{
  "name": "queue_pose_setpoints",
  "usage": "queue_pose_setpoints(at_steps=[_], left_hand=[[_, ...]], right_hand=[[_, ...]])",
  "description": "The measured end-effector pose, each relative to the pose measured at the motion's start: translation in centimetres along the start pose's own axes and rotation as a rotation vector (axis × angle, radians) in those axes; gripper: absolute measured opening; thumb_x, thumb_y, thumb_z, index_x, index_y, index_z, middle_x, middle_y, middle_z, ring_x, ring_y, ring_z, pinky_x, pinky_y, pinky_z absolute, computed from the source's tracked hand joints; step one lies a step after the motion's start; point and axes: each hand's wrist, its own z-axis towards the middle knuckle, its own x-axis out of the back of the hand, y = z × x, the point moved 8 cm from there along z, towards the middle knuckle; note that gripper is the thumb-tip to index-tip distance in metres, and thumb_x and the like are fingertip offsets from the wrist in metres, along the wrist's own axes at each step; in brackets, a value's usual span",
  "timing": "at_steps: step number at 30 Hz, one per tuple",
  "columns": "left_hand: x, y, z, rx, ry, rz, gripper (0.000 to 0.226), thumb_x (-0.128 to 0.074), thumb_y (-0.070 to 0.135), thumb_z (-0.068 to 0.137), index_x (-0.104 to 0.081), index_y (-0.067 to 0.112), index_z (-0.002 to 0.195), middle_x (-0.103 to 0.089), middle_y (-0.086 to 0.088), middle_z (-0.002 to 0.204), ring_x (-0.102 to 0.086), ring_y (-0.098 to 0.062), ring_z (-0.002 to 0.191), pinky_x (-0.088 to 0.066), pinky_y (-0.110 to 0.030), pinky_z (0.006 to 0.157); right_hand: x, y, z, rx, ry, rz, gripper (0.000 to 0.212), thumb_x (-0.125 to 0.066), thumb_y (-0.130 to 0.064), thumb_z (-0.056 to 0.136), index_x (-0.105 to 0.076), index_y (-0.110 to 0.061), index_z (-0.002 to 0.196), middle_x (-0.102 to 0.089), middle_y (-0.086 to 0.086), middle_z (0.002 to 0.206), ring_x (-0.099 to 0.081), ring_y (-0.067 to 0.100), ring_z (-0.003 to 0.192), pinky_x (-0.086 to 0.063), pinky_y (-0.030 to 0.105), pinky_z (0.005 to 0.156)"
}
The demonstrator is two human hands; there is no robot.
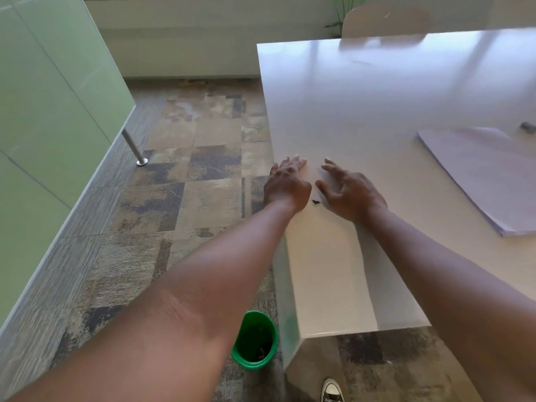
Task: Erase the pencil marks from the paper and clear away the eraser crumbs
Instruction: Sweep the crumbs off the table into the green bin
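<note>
Crumbs: a small dark heap of eraser crumbs (316,202) sits on the white table (377,97), close to its left edge and right in the gap between the two hands.
Why there: my read is they've been gathered toward the edge so they can go over the side; the green bin (255,340) stands on the carpet down beside the table, nearer the camera than the heap, so it isn't directly under it.
Left hand: the left hand (285,182) lies palm-down at the very edge of the table, fingers straight and together pointing away, holding nothing. The little-finger side hangs just over the rim. It looks set as a wall or catcher on the edge side.
Right hand: the right hand (348,190) hovers or rests just beside the crumbs on their inboard side, fingers spread and loosely bent, thumb reaching toward the heap, nothing gripped. Whether it touches the tabletop I cannot tell.
Arms: both forearms stretch forward, nearly parallel, wrists low.
Paper: the stack of paper (487,175) lies well apart to the right, no marks readable from here.
Eraser: a small dark object (528,126) past the stack may be the eraser; too blurred to be sure.
Next call: a short sweep leftward, with care not to scatter.
</note>
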Motion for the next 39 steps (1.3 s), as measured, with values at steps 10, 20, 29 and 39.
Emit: queue_pose_setpoints(at_steps=[10,20,29,39], left_hand=[[-0.7,-0.2,0.7,-0.029,0.006,0.015,0.061,-0.041,0.013,0.095,-0.043,0.02,0.156,-0.034,0.004,0.166,-0.023,-0.011,0.155,-0.008,-0.027,0.126],[0.3,0.6,-0.4,-0.024,-0.026,0.039,0.057,-0.036,0.013,0.101,-0.04,0.021,0.158,-0.029,0.004,0.168,-0.012,-0.018,0.157,-0.012,-0.033,0.125],[-0.5,0.1,-0.6,-0.055,-0.117,0.096,0.057,-0.032,0.02,0.106,-0.028,0.022,0.162,-0.018,0.005,0.171,-0.002,-0.016,0.159,-0.002,-0.035,0.126],[5.4,-6.5,-3.5,0.057,0.008,-0.005,0.052,-0.034,0.017,0.107,-0.035,0.023,0.159,-0.027,-0.004,0.169,-0.025,-0.026,0.155,-0.018,-0.044,0.126]], right_hand=[[-0.6,-0.1,0.6,0.013,-0.052,-0.116,0.05,-0.039,-0.035,0.102,-0.042,-0.021,0.15,-0.03,-0.009,0.16,-0.019,0.002,0.148,-0.011,0.024,0.123],[-0.9,-0.3,0.6,0.042,-0.068,-0.141,0.048,-0.036,-0.032,0.103,-0.044,-0.019,0.149,-0.028,-0.006,0.161,-0.019,0.004,0.149,-0.01,0.024,0.123],[-1.0,-0.9,0.4,0.036,-0.062,-0.129,0.05,-0.031,-0.029,0.105,-0.039,-0.012,0.151,-0.022,0.002,0.163,-0.013,0.01,0.151,-0.005,0.026,0.123],[-2.4,-12.6,0.0,0.21,0.031,0.0,0.05,-0.033,-0.028,0.104,-0.041,-0.009,0.15,-0.025,0.005,0.162,-0.016,0.012,0.151,-0.01,0.026,0.122]])
